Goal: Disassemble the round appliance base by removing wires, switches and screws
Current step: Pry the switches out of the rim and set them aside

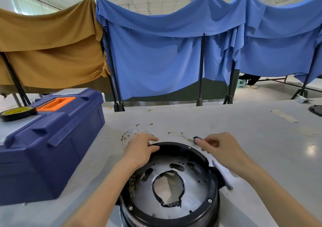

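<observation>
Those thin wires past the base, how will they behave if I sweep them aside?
Probably floppy: the wires lie in loose curves beyond the round base. Thin, so likely light and apt to scatter. One seems to run to the small black part the right hand pinches and may drag with it.

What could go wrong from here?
1. Loose wires lie scattered on the table beyond the round base; the small black part pinched by the right hand could get lost among them.
2. The central hole has a ragged edge that might cut skin.
3. Only the left hand steadies the base by its rim; it may shift.
</observation>
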`<state>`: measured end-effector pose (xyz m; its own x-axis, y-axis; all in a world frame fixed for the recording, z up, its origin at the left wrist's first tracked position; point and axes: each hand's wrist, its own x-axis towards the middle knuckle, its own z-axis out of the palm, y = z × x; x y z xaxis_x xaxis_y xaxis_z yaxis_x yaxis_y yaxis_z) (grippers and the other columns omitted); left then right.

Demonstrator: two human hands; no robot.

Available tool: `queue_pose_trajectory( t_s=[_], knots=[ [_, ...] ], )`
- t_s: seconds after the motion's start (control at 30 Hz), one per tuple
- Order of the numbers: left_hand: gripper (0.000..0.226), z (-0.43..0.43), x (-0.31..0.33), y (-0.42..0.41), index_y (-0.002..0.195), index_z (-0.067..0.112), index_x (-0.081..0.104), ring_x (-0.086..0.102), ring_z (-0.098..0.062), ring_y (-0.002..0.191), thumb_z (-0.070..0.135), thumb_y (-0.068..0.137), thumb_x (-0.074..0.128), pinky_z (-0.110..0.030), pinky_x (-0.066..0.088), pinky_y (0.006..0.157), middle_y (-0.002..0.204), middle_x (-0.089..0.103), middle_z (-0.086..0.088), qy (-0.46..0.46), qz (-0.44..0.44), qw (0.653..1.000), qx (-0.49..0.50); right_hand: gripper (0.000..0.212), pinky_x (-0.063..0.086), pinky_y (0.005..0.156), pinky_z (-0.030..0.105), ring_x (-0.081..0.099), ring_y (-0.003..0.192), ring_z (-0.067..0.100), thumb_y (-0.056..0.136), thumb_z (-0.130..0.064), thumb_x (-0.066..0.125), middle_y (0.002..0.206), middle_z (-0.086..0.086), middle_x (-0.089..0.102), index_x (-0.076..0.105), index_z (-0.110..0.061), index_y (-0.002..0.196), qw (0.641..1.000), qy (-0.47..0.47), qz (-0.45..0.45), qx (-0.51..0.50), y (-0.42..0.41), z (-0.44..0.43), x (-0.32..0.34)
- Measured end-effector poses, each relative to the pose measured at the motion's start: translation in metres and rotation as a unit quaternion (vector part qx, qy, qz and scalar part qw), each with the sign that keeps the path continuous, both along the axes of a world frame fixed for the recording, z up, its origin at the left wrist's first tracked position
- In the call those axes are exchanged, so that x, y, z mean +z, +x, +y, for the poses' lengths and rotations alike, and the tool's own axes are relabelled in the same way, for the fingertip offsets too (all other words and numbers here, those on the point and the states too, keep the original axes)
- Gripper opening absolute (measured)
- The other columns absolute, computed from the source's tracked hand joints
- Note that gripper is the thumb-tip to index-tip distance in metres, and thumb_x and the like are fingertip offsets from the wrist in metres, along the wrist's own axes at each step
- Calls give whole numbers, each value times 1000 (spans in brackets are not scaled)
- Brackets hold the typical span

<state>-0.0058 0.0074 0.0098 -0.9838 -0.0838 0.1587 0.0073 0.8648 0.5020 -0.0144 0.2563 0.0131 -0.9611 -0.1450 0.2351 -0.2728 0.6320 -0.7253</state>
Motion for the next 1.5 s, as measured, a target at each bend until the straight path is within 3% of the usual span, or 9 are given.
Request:
queue_pose_trajectory(
  t_s=[0.2,0.3,0.47,0.6,0.7,0.87,1.0,1.2,1.5],
  knots=[
    [29,6,3,1,113,29,70,64,3,77,31,84,73,-8,41,70,84,72,13,161,-25,984,-74,40,42,82,18,60,95,12,89,-14,64,120,-3,65,62,-28,127,989,128,-4,78,7,-16,-1],
    [12,-3,0,8,98,33,74,67,5,86,31,87,70,-14,43,80,90,75,12,233,-40,968,-87,46,41,70,6,60,84,6,85,0,60,109,-4,67,66,-27,121,990,117,-16,77,8,-8,1],
    [31,-8,-6,18,97,23,77,67,-3,99,44,95,55,-26,48,92,96,76,10,309,-72,947,-54,46,51,81,33,59,86,14,77,5,57,93,-11,60,69,-31,105,986,157,-17,53,9,-8,10],
    [32,-6,-12,24,90,20,78,69,-7,90,44,93,58,-22,50,82,90,76,5,346,-63,935,-36,40,45,71,28,54,74,9,77,1,55,100,-2,66,64,-27,104,980,186,-41,50,10,-4,16],
    [27,-4,-15,27,79,23,78,62,-1,71,49,80,70,-13,44,63,79,74,6,328,-37,944,-26,35,50,80,34,57,91,22,78,-4,54,105,1,64,61,-25,105,970,233,-55,31,12,-2,21],
    [34,-2,-12,30,92,31,76,63,1,70,43,63,87,-12,49,66,88,70,11,284,-75,954,-66,37,49,87,38,55,101,28,79,-6,52,111,5,58,60,-25,110,964,259,-53,16,13,-6,21],
    [39,6,-10,27,108,32,71,63,-9,74,37,71,84,-23,54,76,97,68,5,200,-32,977,-68,37,51,84,39,58,99,25,81,-5,56,108,3,64,64,-25,111,970,243,-23,16,11,-8,18],
    [10,10,-8,21,80,49,67,62,-12,83,42,81,74,-34,53,82,86,70,5,131,9,989,-68,28,46,77,29,53,69,2,80,-7,69,98,-4,69,70,-23,103,986,168,-2,16,5,-3,12],
    [43,-3,-3,22,139,41,46,48,-16,95,31,97,52,-33,42,97,103,58,1,13,-39,997,-71,24,37,76,20,58,94,9,84,-34,72,99,-8,68,71,-20,104,991,118,59,13,11,-5,15]
  ],
)
